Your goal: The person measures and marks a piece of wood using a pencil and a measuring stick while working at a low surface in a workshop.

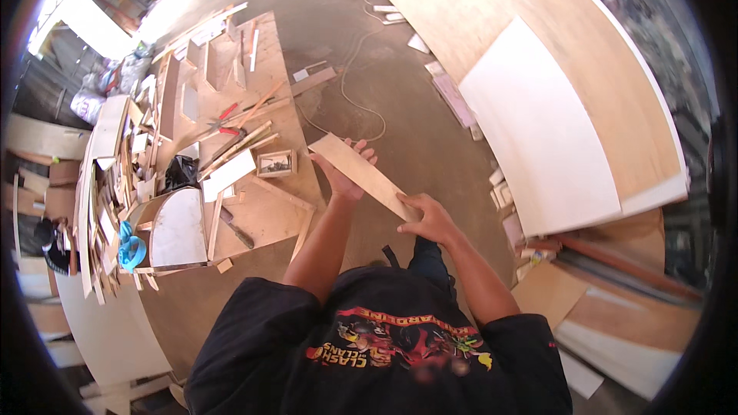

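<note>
A narrow, flat wooden board (364, 174) is held in the air in front of my body, slanting from upper left to lower right. My left hand (343, 183) supports its far end from below, with the thumb at the left edge and the fingertips showing past the right edge. At the near end, my right hand (429, 220) grips the board with the thumb on its upper face; the fingers beneath are partly hidden. To the left of the board stands a plywood-topped worktable (286, 119).
On the worktable lie red-handled pliers (225, 119), a small wooden box (277, 163), a chisel-like tool (237, 229) and many wood offcuts. Large plywood sheets (615, 100) lean at the right, a white panel (538, 131) against them. A cable (346, 81) snakes across the floor.
</note>
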The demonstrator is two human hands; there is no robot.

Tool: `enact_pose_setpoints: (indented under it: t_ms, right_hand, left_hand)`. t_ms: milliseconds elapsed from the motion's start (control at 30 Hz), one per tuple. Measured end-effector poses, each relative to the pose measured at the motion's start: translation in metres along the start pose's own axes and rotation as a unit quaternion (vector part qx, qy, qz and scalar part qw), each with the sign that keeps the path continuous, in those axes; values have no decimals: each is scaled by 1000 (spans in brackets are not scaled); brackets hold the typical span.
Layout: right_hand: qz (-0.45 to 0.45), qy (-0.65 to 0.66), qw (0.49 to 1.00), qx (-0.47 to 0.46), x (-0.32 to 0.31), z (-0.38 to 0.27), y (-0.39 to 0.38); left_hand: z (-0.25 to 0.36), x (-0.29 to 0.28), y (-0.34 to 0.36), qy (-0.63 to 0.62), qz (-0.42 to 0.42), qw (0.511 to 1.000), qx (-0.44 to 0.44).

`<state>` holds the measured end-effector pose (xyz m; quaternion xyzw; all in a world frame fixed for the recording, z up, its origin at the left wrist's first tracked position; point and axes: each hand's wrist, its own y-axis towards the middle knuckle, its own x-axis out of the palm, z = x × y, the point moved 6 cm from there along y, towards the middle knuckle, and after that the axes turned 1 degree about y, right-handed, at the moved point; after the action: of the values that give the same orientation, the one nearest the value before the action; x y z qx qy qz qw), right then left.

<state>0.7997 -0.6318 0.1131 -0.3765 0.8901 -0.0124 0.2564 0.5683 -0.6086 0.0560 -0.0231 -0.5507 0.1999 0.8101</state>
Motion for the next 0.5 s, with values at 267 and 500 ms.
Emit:
enact_pose_setpoints:
  t_ms: [267, 500]
  right_hand:
    - [-157, 223, 960, 55, -100, 59, 120]
    - [-177, 201, 957, 114, -167, 67, 237]
  left_hand:
    - [-15, 2, 107, 64, 123, 985, 99]
    - [9, 72, 172, 142, 193, 941, 239]
